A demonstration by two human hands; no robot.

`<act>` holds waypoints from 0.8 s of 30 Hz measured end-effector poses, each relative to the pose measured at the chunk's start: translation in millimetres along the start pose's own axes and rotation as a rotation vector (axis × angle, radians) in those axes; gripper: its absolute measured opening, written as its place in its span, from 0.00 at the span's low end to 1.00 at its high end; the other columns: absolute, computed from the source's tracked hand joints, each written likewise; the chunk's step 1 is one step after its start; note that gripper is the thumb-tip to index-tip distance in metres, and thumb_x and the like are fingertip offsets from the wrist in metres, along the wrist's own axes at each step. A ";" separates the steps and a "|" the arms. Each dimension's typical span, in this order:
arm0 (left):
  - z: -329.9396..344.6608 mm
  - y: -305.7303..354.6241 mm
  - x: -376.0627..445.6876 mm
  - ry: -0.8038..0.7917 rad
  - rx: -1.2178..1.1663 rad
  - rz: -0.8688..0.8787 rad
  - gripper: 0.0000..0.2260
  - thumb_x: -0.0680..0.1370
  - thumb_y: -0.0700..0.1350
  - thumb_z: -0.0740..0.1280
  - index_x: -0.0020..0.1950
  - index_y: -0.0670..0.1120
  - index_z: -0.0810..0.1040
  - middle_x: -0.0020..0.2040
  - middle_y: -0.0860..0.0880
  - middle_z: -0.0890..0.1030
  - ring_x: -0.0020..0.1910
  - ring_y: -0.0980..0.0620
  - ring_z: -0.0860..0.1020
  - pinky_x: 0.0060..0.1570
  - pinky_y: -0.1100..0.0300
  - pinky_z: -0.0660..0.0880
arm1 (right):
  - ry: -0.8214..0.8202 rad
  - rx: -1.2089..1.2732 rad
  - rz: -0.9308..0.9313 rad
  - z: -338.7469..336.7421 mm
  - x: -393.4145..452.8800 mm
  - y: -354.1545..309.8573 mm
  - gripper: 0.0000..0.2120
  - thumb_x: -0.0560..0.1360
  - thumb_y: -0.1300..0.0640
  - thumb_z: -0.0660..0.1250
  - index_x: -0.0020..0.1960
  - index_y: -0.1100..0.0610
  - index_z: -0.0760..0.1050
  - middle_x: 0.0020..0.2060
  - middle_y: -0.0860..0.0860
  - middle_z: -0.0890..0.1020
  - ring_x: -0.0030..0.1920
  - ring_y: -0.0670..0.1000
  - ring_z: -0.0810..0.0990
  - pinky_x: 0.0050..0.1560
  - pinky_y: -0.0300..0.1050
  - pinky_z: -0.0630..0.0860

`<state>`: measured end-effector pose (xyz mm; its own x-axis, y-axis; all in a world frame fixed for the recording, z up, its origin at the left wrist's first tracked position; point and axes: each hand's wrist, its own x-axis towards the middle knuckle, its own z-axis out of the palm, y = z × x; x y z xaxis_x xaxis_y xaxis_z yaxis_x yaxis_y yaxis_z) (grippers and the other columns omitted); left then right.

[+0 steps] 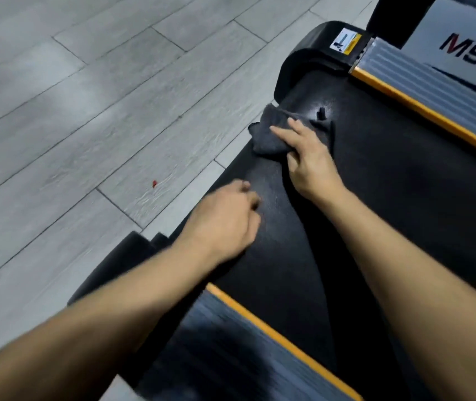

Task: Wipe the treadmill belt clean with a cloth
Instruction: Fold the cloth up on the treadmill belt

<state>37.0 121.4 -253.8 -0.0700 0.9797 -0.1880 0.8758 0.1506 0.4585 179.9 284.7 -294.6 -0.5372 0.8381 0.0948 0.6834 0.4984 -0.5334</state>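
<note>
The black treadmill belt runs across the right half of the view, ending at its rear edge near the floor. A crumpled dark grey cloth lies on the belt near that rear edge. My right hand presses on the cloth with fingers spread over it and the thumb tucked at its near side. My left hand rests on the belt closer to me, at the belt's edge, fingers curled loosely and holding nothing. A wet sheen shows on the belt beside the cloth.
Grey ribbed side rails with orange trim flank the belt, the far rail and the near rail. A black end cap with a warning sticker sits at the rear corner. Grey plank floor lies to the left, with a small red speck.
</note>
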 end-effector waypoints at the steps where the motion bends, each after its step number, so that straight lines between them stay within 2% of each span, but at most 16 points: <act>1: -7.0 -2.3 1.3 0.007 -0.082 -0.052 0.18 0.76 0.50 0.57 0.58 0.48 0.82 0.64 0.44 0.80 0.62 0.40 0.79 0.61 0.48 0.76 | -0.005 0.022 -0.003 3.3 -17.5 -7.2 0.27 0.73 0.67 0.59 0.71 0.53 0.73 0.73 0.60 0.68 0.75 0.57 0.64 0.77 0.58 0.57; 4: -25.1 -13.4 -9.4 0.170 -0.148 -0.202 0.13 0.79 0.43 0.58 0.56 0.46 0.80 0.58 0.41 0.79 0.59 0.37 0.77 0.58 0.47 0.72 | -0.059 0.080 -0.021 13.3 -62.6 -31.9 0.29 0.71 0.66 0.57 0.70 0.52 0.73 0.73 0.59 0.69 0.76 0.56 0.63 0.78 0.56 0.53; 8: -31.2 -21.7 -37.9 0.224 -0.152 -0.181 0.14 0.80 0.40 0.57 0.62 0.46 0.77 0.64 0.44 0.73 0.62 0.40 0.75 0.61 0.47 0.70 | -0.198 0.135 -0.163 24.4 -119.3 -68.7 0.29 0.71 0.67 0.57 0.69 0.50 0.75 0.73 0.56 0.70 0.76 0.54 0.64 0.78 0.53 0.52; 11: -21.2 -12.6 -47.4 0.138 -0.123 -0.027 0.17 0.78 0.44 0.54 0.62 0.47 0.78 0.63 0.45 0.76 0.62 0.41 0.76 0.63 0.47 0.71 | -0.302 0.142 -0.253 21.0 -147.2 -74.1 0.26 0.73 0.67 0.57 0.67 0.52 0.77 0.72 0.56 0.71 0.75 0.55 0.65 0.78 0.55 0.53; 13: -9.6 2.7 -53.3 0.033 -0.013 0.056 0.20 0.76 0.47 0.53 0.62 0.49 0.78 0.64 0.46 0.78 0.62 0.40 0.76 0.64 0.45 0.71 | -0.354 0.117 -0.272 11.4 -162.2 -71.6 0.25 0.73 0.63 0.53 0.64 0.53 0.79 0.70 0.55 0.73 0.73 0.56 0.67 0.78 0.54 0.54; 16: 10.2 26.9 -65.9 -0.090 0.161 0.084 0.18 0.79 0.47 0.54 0.65 0.52 0.76 0.66 0.47 0.78 0.64 0.40 0.75 0.65 0.43 0.70 | -0.408 0.061 -0.272 -8.9 -189.1 -63.1 0.25 0.72 0.58 0.51 0.62 0.54 0.80 0.67 0.54 0.75 0.70 0.57 0.69 0.77 0.51 0.54; 18: 23.2 40.4 -77.1 -0.154 0.179 0.126 0.22 0.77 0.50 0.51 0.69 0.53 0.73 0.68 0.48 0.77 0.64 0.40 0.75 0.64 0.42 0.71 | -0.408 0.032 -0.250 -23.6 -211.0 -53.0 0.26 0.72 0.57 0.50 0.62 0.55 0.80 0.67 0.54 0.75 0.71 0.56 0.69 0.77 0.50 0.53; 20: 36.7 51.2 -87.4 -0.212 0.201 0.184 0.28 0.76 0.53 0.47 0.74 0.56 0.69 0.73 0.49 0.74 0.68 0.40 0.74 0.66 0.41 0.70 | -0.398 0.033 -0.198 -37.1 -234.6 -38.6 0.26 0.73 0.56 0.49 0.64 0.54 0.79 0.69 0.53 0.73 0.73 0.54 0.66 0.78 0.51 0.52; 22: 49.4 67.5 -98.5 -0.270 0.242 0.204 0.25 0.81 0.53 0.51 0.79 0.56 0.64 0.78 0.48 0.68 0.73 0.40 0.69 0.70 0.42 0.67 | -0.400 0.025 -0.155 -51.7 -262.4 -23.3 0.26 0.74 0.58 0.50 0.67 0.51 0.76 0.74 0.49 0.68 0.77 0.48 0.60 0.78 0.55 0.52; 24: 61.6 86.6 -106.6 -0.287 0.265 0.231 0.23 0.84 0.52 0.53 0.81 0.57 0.61 0.81 0.48 0.65 0.76 0.40 0.65 0.72 0.42 0.65 | -0.402 0.010 -0.121 -66.6 -286.9 -9.5 0.27 0.75 0.64 0.54 0.70 0.49 0.74 0.76 0.47 0.65 0.78 0.46 0.56 0.78 0.57 0.52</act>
<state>149.7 21.9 -247.5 0.2445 0.9013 -0.3575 0.9474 -0.1435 0.2860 360.4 54.3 -260.8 -0.7650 0.6191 -0.1772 0.5996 0.5844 -0.5467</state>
